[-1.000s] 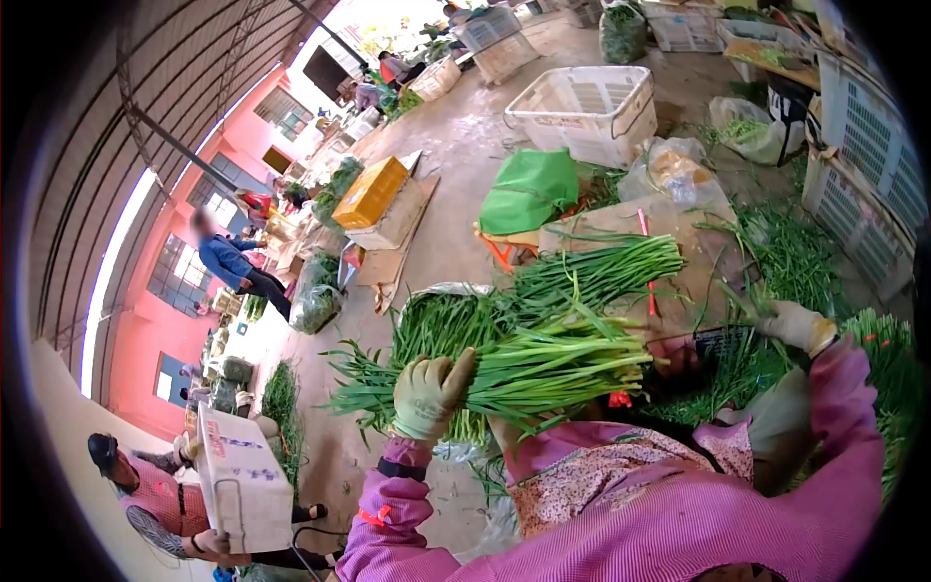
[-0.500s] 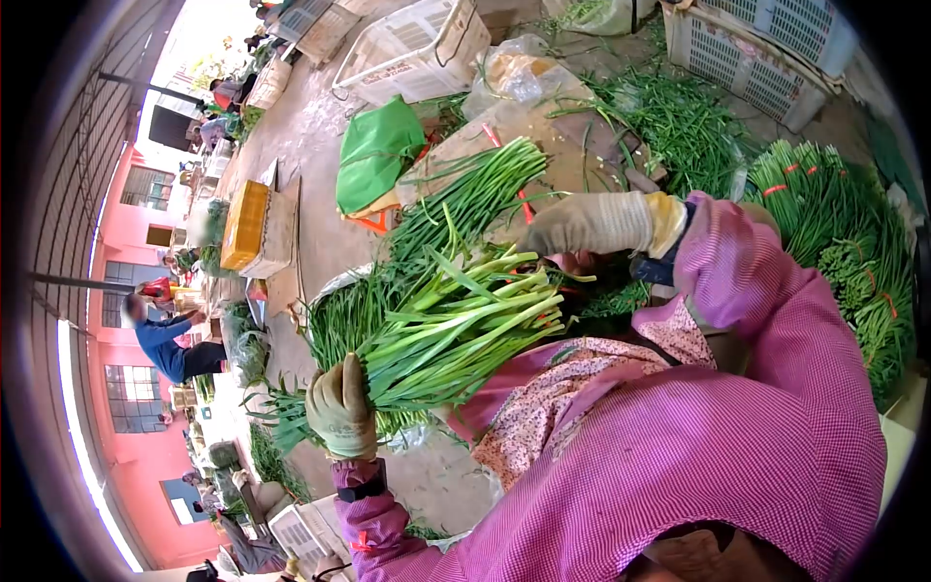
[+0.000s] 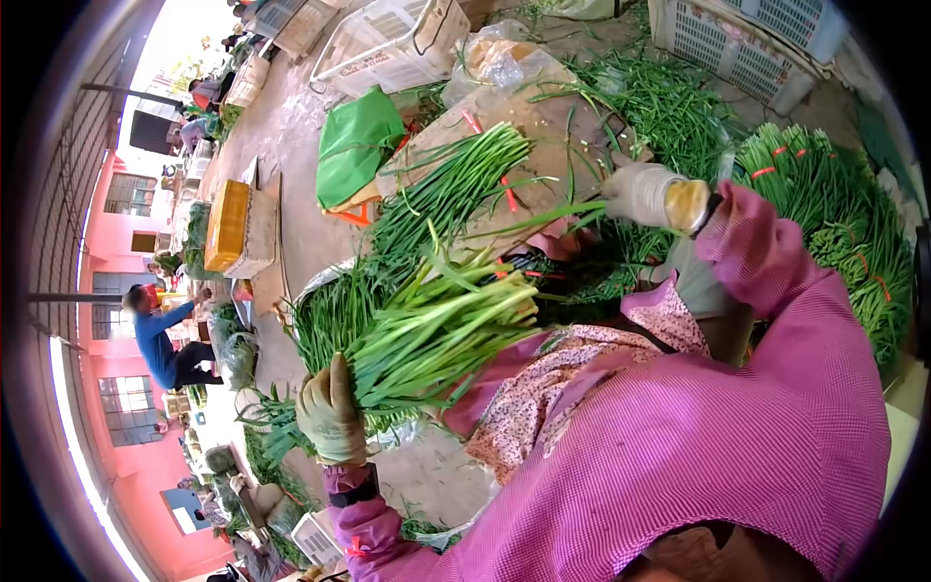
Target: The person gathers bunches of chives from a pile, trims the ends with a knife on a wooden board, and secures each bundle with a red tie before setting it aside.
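My left hand [image 3: 332, 415], in a pale glove, is closed round the leafy end of a loose bunch of green stalks [image 3: 441, 335] at the lower left of the view. The pale cut ends of the bunch point right. My right hand [image 3: 642, 194], gloved and slightly blurred, is closed at the tip of a long green stalk [image 3: 562, 216], right of the bunch. Beyond the bunch, a pile of thinner greens [image 3: 456, 175] lies on a board [image 3: 538, 121] beside red ties [image 3: 510, 194].
A green cloth [image 3: 357, 139] covers an orange stool near a white crate [image 3: 388, 44]. Loose greens [image 3: 669, 107] and tied bundles [image 3: 810, 194] lie on the right, below stacked crates [image 3: 727, 48]. A person in blue [image 3: 165, 335] stands far left, near a yellow box [image 3: 226, 228].
My right hand has moved right, away from the bunch, with a stalk now stretched out at its fingers. My left hand still holds the bunch. The view has shifted slightly.
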`<move>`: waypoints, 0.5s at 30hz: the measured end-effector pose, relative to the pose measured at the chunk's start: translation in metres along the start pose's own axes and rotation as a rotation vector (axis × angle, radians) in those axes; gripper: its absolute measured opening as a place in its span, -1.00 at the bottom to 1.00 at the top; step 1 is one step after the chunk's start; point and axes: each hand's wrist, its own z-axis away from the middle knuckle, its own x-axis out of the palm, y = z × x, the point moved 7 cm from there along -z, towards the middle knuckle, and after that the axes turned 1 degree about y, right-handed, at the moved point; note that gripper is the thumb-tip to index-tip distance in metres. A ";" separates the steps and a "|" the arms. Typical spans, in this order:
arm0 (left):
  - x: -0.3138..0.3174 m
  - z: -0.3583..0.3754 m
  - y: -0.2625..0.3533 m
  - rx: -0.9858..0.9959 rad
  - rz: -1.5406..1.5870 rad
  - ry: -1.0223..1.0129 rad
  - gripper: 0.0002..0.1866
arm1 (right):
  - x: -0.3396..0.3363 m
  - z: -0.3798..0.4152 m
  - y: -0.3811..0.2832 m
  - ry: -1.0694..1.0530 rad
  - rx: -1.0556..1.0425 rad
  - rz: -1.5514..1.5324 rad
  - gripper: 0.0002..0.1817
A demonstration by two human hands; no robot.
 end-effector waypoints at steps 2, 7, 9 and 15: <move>0.007 0.000 -0.006 -0.035 0.034 -0.043 -0.41 | 0.008 0.013 -0.001 -0.040 -0.245 -0.108 -0.82; 0.017 -0.016 0.002 -0.129 0.087 -0.098 -0.39 | -0.029 0.034 -0.069 -0.017 -0.376 -0.931 -0.69; 0.019 -0.022 0.005 -0.158 0.110 -0.152 -0.36 | -0.016 0.026 -0.095 0.046 -0.541 -1.291 -0.66; 0.018 -0.034 0.015 -0.096 0.089 -0.134 -0.33 | -0.025 0.018 -0.146 0.114 -0.146 -0.569 -0.51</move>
